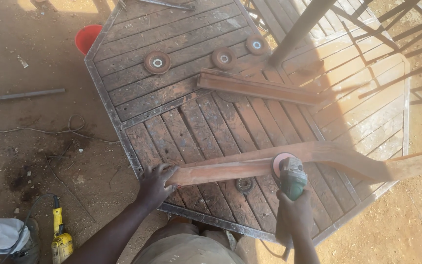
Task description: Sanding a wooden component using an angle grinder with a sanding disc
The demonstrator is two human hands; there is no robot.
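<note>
Left hand clamped down on the near end of the curved wooden piece, fingers curled over its edge, pinning it flat to the slatted metal table. Right hand wrapped tight around the green angle grinder, fingers closed round the body, sanding disc touching the wood just right of centre frame. Wood lying across the lower half of the table, running from lower centre out past the right edge, bending as it goes.

Progress, judging by colour only: stretch between the left hand and the disc looking fairly even and smooth, so probably worked already; long bent stretch off to the right likely left to do. Hard to be sure of the surface finish from up here.

Elsewhere: a straight wooden bar lying slantwise at centre, well apart from the hands. Three spare discs in the upper part of the table, a wire cup brush just below the wood. Red bucket at upper left on the dirt floor, yellow power tool at lower left, loose cable trailing across the ground.
</note>
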